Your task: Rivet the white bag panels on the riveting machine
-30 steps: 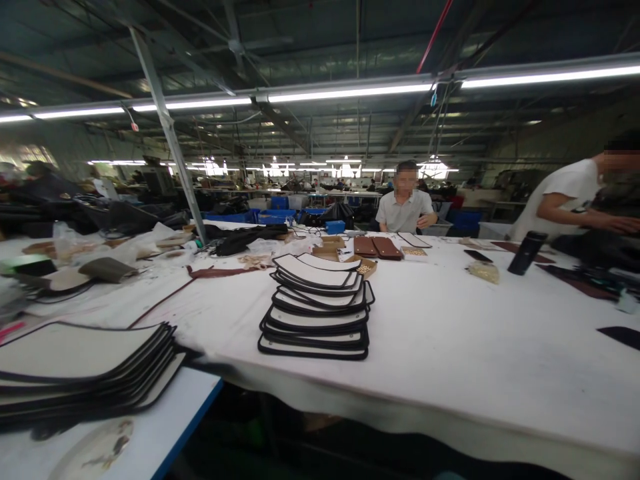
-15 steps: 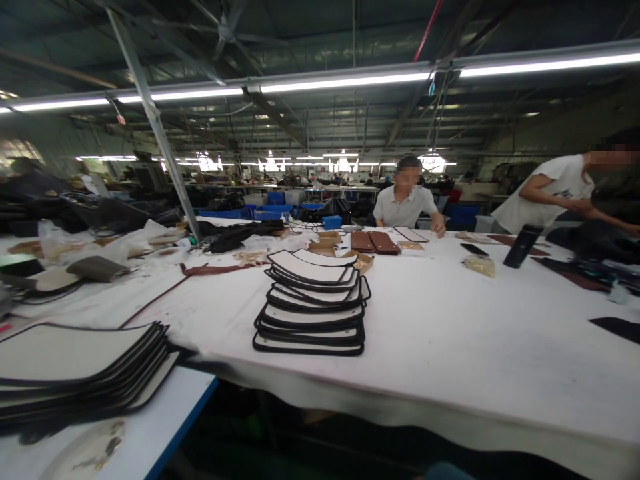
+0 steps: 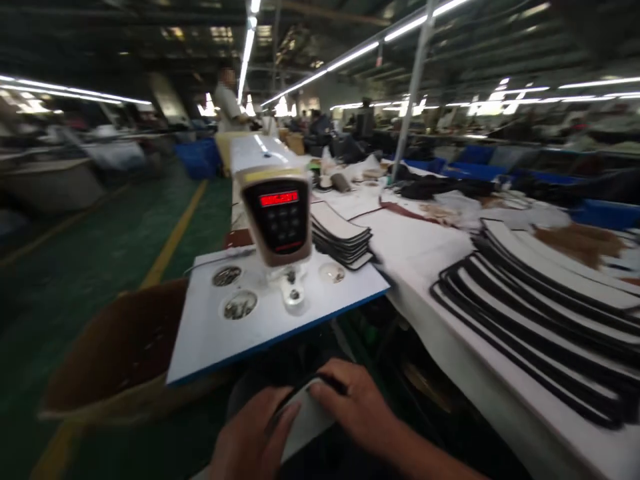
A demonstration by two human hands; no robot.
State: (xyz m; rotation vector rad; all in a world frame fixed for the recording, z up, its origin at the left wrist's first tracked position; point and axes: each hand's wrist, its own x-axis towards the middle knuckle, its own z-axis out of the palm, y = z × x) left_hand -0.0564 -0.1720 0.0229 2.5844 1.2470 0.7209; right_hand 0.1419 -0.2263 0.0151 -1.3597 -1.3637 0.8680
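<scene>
Low in the view both my hands rest on a white panel with black edging (image 3: pixel 307 417) that lies over my lap. My left hand (image 3: pixel 255 437) lies on its near left part, fingers together and fairly flat. My right hand (image 3: pixel 350 403) covers its far right part, fingers curled over the black edge. Just beyond stands a sewing machine (image 3: pixel 275 207) with a red lit display, on a white, blue-edged machine table (image 3: pixel 265 320). A small stack of the same panels (image 3: pixel 343 240) sits at that table's far right corner.
A long white worktable (image 3: pixel 480 360) runs along the right with a big stack of black-edged panels (image 3: pixel 545 313). A brown cardboard box (image 3: pixel 120 353) stands on the green floor at left. A steel post (image 3: pixel 413 87) rises behind. A person (image 3: pixel 227 100) stands far down the aisle.
The view has swung left and down, from the worktable and the people across it to the sewing machine. My two hands have come into view on a panel.
</scene>
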